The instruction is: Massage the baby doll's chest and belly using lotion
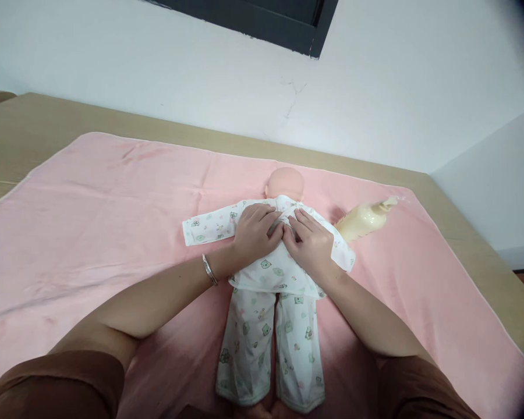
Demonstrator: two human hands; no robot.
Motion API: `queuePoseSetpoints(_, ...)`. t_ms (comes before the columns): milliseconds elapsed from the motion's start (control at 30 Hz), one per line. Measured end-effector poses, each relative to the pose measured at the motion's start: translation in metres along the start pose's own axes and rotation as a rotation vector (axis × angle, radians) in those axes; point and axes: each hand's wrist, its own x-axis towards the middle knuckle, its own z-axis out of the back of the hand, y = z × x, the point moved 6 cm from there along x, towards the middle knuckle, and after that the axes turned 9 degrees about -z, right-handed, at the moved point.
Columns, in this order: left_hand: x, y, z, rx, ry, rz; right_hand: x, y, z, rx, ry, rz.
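A baby doll [284, 181] lies stretched out, its smooth head pointing away from me and its feet toward me. It wears a white long-sleeved baby shirt [271, 273] with small animal prints, and matching trousers [247, 343]. My left hand [257, 233] and my right hand [308, 240] meet over the upper middle of the shirt, just below the neck. The fingers of both are bent and pinch the gathered cloth between them. Exactly what the fingertips grip is partly hidden. A bangle circles my left wrist.
A cream pump bottle [367, 220] lies tilted at the doll's right-hand side in view, near one sleeve. Beneath everything is a pink blanket [113, 233] over a wooden table [61, 116]. Behind stands a white wall [201, 75] with a dark frame [279, 26].
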Motion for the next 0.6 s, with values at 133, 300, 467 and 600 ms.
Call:
queuePoseSetpoints(133,0.002,0.003,-0.001,-0.010,0.062,0.094,0.003,-0.002,0.000,-0.040,0.070,-0.101)
queuePoseSetpoints(300,0.004,0.005,-0.010,-0.013,0.187,0.101,0.013,-0.006,-0.011,-0.083,0.268,-0.083)
queuePoseSetpoints(467,0.004,0.000,-0.006,-0.022,0.085,-0.039,0.009,-0.002,-0.009,-0.046,0.160,0.038)
queuePoseSetpoints(600,0.002,-0.003,0.002,-0.021,-0.007,-0.062,-0.001,0.003,0.002,-0.012,-0.042,0.080)
